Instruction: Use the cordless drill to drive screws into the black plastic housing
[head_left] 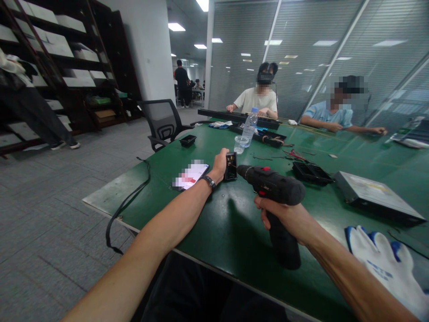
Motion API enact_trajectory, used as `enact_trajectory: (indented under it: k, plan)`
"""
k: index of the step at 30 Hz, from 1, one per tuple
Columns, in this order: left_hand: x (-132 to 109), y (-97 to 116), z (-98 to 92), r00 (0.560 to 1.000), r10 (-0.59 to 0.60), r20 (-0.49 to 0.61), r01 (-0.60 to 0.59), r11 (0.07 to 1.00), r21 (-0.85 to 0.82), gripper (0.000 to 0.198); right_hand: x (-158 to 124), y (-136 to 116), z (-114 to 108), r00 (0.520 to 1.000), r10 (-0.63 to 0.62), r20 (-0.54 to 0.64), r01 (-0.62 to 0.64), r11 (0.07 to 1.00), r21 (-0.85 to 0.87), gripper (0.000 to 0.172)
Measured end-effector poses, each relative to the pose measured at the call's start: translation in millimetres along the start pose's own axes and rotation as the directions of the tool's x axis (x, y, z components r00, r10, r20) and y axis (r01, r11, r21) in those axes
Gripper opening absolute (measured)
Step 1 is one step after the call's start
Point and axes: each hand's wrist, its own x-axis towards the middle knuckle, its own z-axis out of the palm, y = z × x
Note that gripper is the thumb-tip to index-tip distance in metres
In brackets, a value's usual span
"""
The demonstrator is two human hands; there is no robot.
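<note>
My right hand [281, 212] grips a black cordless drill [276, 185] by its handle, with the chuck pointing left and away from me. My left hand [220, 166] is closed on a small black plastic tray [231, 166], which stands tilted up on the table with its open side facing the drill. Small brass-coloured bits, too small to name, show inside the tray. The drill's tip is close to the tray's right side; whether they touch I cannot tell. A lit phone [191, 174] lies just left of my left wrist.
On the green table [208, 232] stand a plastic cup [240, 144] and a water bottle [250, 127]. Another small black tray [188, 140] lies at the left, a double black tray [311, 172] and a metal box [378, 197] at the right, near white-blue gloves [382, 264]. Two people sit opposite.
</note>
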Motion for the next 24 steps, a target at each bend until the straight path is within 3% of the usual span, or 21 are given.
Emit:
enact_trajectory:
  k: [24]
  plan:
    - [2.5,-1.6,-0.6,1.0,0.002,0.011,-0.002,1.0,-0.004,0.038,-0.4,-5.1,1.8,1.0,0.005,0.005,-0.006,1.0,0.018,0.02]
